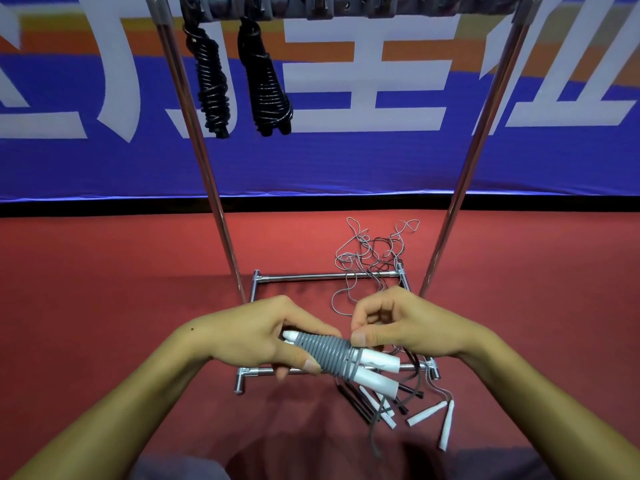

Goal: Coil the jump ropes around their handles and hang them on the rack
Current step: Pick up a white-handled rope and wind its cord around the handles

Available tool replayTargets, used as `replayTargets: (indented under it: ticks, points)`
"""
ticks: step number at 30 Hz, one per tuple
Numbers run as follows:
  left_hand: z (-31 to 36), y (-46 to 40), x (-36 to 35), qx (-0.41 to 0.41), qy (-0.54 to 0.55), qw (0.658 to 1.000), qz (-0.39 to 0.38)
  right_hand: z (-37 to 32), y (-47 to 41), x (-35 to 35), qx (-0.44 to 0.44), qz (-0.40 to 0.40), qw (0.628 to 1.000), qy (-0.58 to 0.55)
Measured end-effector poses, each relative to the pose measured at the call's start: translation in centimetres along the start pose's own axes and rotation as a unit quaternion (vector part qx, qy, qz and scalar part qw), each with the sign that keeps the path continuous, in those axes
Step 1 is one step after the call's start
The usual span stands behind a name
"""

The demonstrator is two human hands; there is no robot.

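At the lower middle of the frame sits the grey jump rope (325, 355), wound in tight turns around its two white handles (375, 370), which lie side by side as one bundle so the coil has something stiff to bind on. The left hand (256, 336) grips the bundle at its left end, fingers (304, 363) curled underneath and thumb over the top, apparently to keep the handles from twisting while the cord goes on. The right hand (398, 327) pinches the cord just above the last turn, its fingers closed on the rope, and a loose grey tail (374, 431) hangs down from the bundle toward the bottom of the frame; I would judge the winding nearly finished, with the hanging not yet done. Just below and to the right, on the red floor (104, 271), lie more uncoiled ropes (374, 258): a tangle of thin cords trailing up past the rack's base (322, 277), with several white and black handles, too overlapped to count surely. At the upper left, two black coiled ropes (239, 77) already hang from the rack's top bar (346, 8), between its two slanted metal posts. A blue banner (346, 161) with large white characters fills the background.
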State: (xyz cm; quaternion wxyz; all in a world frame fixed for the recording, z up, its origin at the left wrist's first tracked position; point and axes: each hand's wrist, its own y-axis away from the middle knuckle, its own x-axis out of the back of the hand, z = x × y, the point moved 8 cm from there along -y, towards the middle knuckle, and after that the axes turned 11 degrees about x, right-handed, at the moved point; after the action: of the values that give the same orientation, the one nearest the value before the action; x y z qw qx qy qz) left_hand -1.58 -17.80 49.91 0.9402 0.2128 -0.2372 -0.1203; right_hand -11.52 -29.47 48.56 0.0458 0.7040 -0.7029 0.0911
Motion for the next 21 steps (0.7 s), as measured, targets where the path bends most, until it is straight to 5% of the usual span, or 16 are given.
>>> replayTargets:
  ticks: [10,21]
  points:
    - [1.4,0.8,0.6,-0.046,0.132,0.99,0.011,-0.7,-0.6,-0.6,0.082,0.106,0.974,-0.181]
    - [0.9,0.6,3.3,-0.08,0.219,0.957,0.174,-1.4,-0.6,2.3,0.173,0.289,0.936,-0.103]
